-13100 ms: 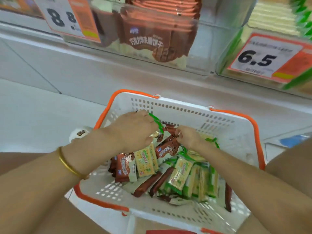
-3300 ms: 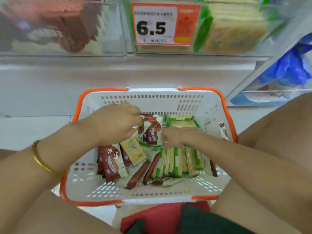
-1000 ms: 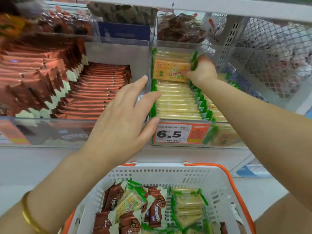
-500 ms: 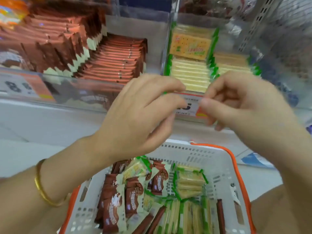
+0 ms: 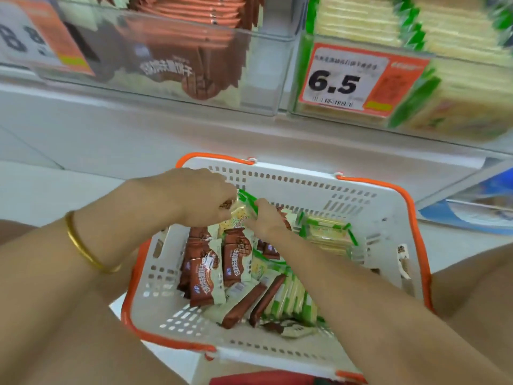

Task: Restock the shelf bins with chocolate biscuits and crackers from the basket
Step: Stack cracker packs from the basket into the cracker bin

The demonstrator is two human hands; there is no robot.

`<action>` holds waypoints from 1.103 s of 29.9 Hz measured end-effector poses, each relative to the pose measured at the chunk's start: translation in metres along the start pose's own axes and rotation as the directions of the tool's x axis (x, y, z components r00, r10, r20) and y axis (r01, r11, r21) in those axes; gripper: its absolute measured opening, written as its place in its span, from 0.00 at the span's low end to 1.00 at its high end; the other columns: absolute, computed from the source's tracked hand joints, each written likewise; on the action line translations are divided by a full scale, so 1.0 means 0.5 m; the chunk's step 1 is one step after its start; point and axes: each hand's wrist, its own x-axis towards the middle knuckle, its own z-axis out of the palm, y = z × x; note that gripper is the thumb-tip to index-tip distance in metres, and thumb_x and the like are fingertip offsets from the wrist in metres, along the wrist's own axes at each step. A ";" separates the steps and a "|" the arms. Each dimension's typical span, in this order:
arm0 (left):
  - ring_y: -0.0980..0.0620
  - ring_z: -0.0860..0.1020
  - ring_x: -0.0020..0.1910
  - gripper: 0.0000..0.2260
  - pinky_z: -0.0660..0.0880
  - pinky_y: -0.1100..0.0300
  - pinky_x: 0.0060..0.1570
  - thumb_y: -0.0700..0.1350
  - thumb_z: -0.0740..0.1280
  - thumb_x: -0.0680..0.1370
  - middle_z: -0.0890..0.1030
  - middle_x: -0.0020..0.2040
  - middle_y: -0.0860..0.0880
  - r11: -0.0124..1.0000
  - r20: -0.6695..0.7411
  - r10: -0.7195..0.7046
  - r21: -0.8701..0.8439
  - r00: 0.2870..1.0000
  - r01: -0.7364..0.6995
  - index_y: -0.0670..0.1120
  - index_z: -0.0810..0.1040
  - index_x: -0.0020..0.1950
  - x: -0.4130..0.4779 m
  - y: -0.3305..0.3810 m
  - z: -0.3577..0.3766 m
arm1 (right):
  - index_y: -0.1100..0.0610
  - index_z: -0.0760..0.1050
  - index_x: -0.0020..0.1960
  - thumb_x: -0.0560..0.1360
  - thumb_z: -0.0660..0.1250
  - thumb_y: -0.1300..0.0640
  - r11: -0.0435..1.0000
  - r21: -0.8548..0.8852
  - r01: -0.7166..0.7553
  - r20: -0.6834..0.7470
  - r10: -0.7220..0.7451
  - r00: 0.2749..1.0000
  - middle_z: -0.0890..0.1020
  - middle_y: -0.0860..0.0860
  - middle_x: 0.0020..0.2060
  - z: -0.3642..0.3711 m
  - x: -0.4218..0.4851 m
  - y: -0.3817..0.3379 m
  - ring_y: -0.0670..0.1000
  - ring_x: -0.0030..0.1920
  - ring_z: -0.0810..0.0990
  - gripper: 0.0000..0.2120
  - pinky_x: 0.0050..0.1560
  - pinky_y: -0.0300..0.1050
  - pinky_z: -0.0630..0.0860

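Note:
A white basket with an orange rim [image 5: 383, 201] sits low in front of me, holding several brown chocolate biscuit packs [image 5: 205, 276] and green-edged cracker packs [image 5: 327, 234]. Both hands are inside it near the far wall. My left hand [image 5: 194, 198] and my right hand [image 5: 266, 220] pinch the same green-edged cracker pack [image 5: 241, 209] between them. Above, a clear bin of chocolate biscuits [image 5: 177, 62] stands left of a clear bin of crackers [image 5: 458, 79].
Price tags read 8.8 [image 5: 30, 40] and 6.5 [image 5: 344, 79] on the bin fronts. A white shelf ledge [image 5: 138, 126] runs below the bins. A blue package [image 5: 472, 215] lies at the right. A gold bangle [image 5: 83, 245] circles my left wrist.
Both hands have dropped from in front of the shelf bins down into the basket and closed on a cracker pack. The view has tilted downward.

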 end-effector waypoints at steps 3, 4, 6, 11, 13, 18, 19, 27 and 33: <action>0.48 0.72 0.61 0.17 0.72 0.50 0.59 0.55 0.55 0.81 0.73 0.63 0.48 0.999 0.070 -0.046 -0.009 0.996 0.046 0.50 0.69 0.67 -0.002 -0.023 0.000 | 0.59 0.66 0.64 0.74 0.69 0.53 0.996 0.062 -0.069 -0.113 0.076 0.991 0.74 0.56 0.58 0.031 0.022 -0.005 0.56 0.54 0.76 0.23 0.55 0.51 0.76; 0.48 0.72 0.61 0.18 0.72 0.50 0.59 0.55 0.55 0.81 0.72 0.63 0.48 0.998 0.080 -0.054 -0.006 0.995 0.055 0.49 0.68 0.68 0.000 -0.029 0.000 | 0.58 0.67 0.63 0.74 0.69 0.52 0.995 0.067 -0.073 -0.104 0.080 0.991 0.73 0.56 0.58 0.033 0.025 -0.004 0.55 0.52 0.76 0.21 0.53 0.48 0.76; 0.47 0.72 0.61 0.18 0.72 0.51 0.59 0.55 0.55 0.82 0.72 0.64 0.47 0.998 0.084 -0.057 -0.004 0.995 0.058 0.49 0.66 0.69 0.005 -0.043 0.006 | 0.58 0.69 0.62 0.75 0.69 0.53 0.998 0.053 -0.035 -0.059 0.038 0.998 0.73 0.56 0.59 0.031 0.026 -0.006 0.53 0.51 0.75 0.19 0.51 0.44 0.74; 0.47 0.72 0.61 0.20 0.73 0.51 0.57 0.55 0.57 0.81 0.72 0.63 0.47 0.995 0.033 -0.101 -0.008 0.994 0.102 0.48 0.65 0.70 0.014 -0.050 0.018 | 0.56 0.70 0.46 0.74 0.70 0.61 0.948 0.268 0.171 -0.128 -0.141 0.982 0.74 0.51 0.47 -0.045 -0.014 -0.024 0.52 0.49 0.74 0.08 0.50 0.46 0.74; 0.48 0.74 0.58 0.20 0.74 0.52 0.53 0.56 0.57 0.80 0.73 0.61 0.47 0.993 -0.088 -0.112 0.032 0.990 0.115 0.48 0.66 0.69 0.017 -0.042 0.016 | 0.55 0.68 0.44 0.75 0.69 0.63 0.875 0.458 0.158 -0.106 -0.123 0.987 0.74 0.52 0.48 -0.101 -0.057 -0.035 0.56 0.48 0.79 0.10 0.48 0.52 0.80; 0.51 0.75 0.56 0.24 0.74 0.54 0.54 0.59 0.64 0.77 0.76 0.60 0.50 0.936 -0.222 -0.121 -0.349 0.968 0.037 0.49 0.66 0.69 0.013 -0.011 -0.011 | 0.57 0.69 0.55 0.75 0.67 0.65 0.711 0.683 0.168 -0.059 -0.177 0.983 0.77 0.59 0.57 -0.234 -0.179 -0.054 0.58 0.46 0.83 0.12 0.41 0.44 0.82; 0.53 0.77 0.52 0.23 0.75 0.54 0.52 0.58 0.66 0.76 0.78 0.56 0.51 0.889 -0.235 -0.114 -0.457 0.965 -0.006 0.50 0.69 0.66 0.008 -0.003 -0.024 | 0.56 0.69 0.56 0.75 0.67 0.65 0.702 0.687 0.188 -0.062 -0.201 0.978 0.78 0.58 0.56 -0.258 -0.205 -0.058 0.57 0.45 0.83 0.13 0.40 0.45 0.82; 0.62 0.76 0.39 0.11 0.70 0.71 0.39 0.52 0.72 0.71 0.77 0.40 0.57 0.738 -0.713 -0.083 -0.513 0.696 -0.438 0.55 0.77 0.51 -0.077 0.066 -0.217 | 0.58 0.74 0.40 0.62 0.73 0.53 0.766 0.414 0.492 -0.337 -0.374 0.864 0.77 0.49 0.29 -0.495 -0.380 -0.118 0.46 0.26 0.75 0.13 0.25 0.39 0.74; 0.45 0.68 0.66 0.26 0.62 0.55 0.66 0.57 0.56 0.73 0.73 0.64 0.43 0.968 -0.949 -0.041 -0.115 0.313 -0.224 0.41 0.74 0.64 -0.037 0.037 -0.319 | 0.53 0.73 0.39 0.69 0.75 0.56 0.710 0.375 0.596 -0.742 -0.155 0.652 0.80 0.51 0.36 -0.657 -0.304 -0.130 0.49 0.37 0.78 0.10 0.33 0.41 0.73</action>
